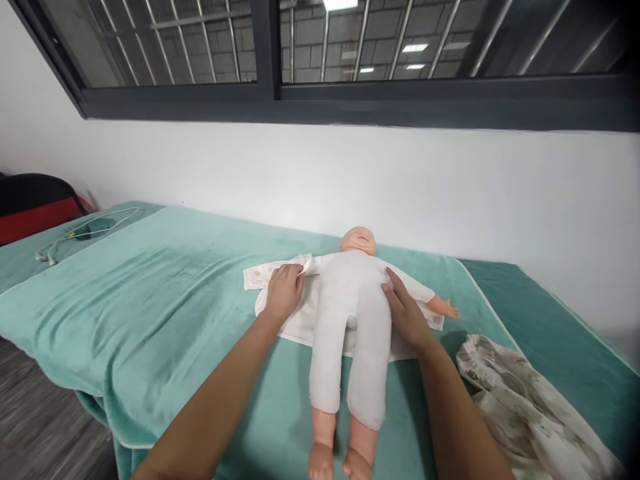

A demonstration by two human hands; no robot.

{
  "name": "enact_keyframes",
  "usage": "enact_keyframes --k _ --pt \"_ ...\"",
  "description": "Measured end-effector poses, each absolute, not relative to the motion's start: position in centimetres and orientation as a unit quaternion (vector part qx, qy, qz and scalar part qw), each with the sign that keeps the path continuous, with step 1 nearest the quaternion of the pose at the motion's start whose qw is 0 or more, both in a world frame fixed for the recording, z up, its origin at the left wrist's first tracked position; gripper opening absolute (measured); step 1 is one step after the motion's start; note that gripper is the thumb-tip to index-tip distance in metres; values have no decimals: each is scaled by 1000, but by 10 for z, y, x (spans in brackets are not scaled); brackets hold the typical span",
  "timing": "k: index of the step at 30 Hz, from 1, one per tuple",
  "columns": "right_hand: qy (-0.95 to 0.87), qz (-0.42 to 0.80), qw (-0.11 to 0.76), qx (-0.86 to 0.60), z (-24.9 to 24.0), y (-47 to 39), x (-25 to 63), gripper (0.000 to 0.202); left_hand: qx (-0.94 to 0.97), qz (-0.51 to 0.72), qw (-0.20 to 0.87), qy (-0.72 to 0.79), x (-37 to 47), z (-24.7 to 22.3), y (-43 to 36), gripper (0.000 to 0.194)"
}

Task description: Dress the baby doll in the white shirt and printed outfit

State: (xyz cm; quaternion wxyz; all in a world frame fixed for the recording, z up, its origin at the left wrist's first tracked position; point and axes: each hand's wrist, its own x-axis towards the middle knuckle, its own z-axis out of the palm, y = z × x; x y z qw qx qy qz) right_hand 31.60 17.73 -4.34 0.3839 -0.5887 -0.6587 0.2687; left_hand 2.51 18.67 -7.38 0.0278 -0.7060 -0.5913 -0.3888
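A baby doll (353,283) with a white cloth body lies on its back, head (358,240) toward the wall and bare feet (321,461) toward me. Spread under its torso is a white baby shirt (300,325), with a patterned sleeve (257,275) stretched out to the left. My left hand (286,291) is closed on the shirt by the doll's arm on that side; that arm's hand is hidden. My right hand (406,312) rests against the right side of the doll's torso, fingers extended. Beyond it, the doll's other arm (443,306) points outward.
A green blanket (165,300) covers the bed. Crumpled patterned cloth (520,400) lies at the lower right. At the far left are a white cable (47,255) and a black and red bag (37,210). A white wall (240,170) and barred window stand behind.
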Motion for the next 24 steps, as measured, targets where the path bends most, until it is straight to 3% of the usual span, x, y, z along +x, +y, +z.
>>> enact_keyframes --k 5,8,14,21,24 --pt "-706 298 360 -532 -47 172 308 78 -610 -448 -132 -640 42 -52 197 17" --pt "-724 314 352 -503 -48 168 297 80 -584 -457 -174 -649 55 -28 201 17" --pt "-745 338 337 -466 -53 166 286 77 -661 -425 -141 -602 69 16 199 19" --pt "-737 364 329 -465 -59 171 289 77 -725 -218 -19 -653 85 39 171 26" --pt "-732 365 341 -464 -64 174 290 75 -728 -170 -36 -663 98 50 154 26"
